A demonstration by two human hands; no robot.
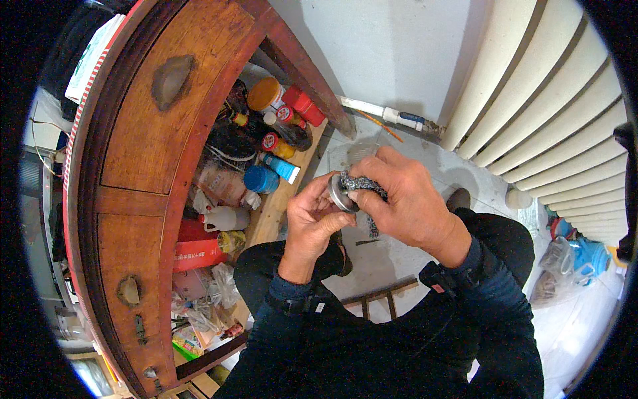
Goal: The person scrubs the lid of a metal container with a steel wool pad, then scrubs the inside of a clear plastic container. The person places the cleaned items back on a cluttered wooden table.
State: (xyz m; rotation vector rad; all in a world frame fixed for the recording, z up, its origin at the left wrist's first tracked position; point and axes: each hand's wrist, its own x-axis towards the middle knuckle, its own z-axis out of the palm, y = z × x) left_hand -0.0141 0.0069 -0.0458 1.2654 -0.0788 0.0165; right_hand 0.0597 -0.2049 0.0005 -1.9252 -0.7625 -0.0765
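My left hand (310, 223) grips a small round metal piece (337, 193), like a lid or cap, by its rim between thumb and fingers. Pinched in my right hand (416, 202) is a grey, sparkly strip of scouring mesh or steel wool (366, 183), pressed against the face of the metal piece. A loose end of the strip (373, 227) hangs below my right palm. Both hands meet above the floor between my knees. My right fingers hide part of the metal piece, so its exact kind is unclear.
On the left stands a wooden cabinet (134, 149). Its low shelf (269, 207) holds jars, bottles, a blue tube (280, 167) and plastic bags. A white radiator (528, 99) lines the right side. Near it sits a bag with a blue container (590, 257). An orange stick (381, 126) lies by the wall.
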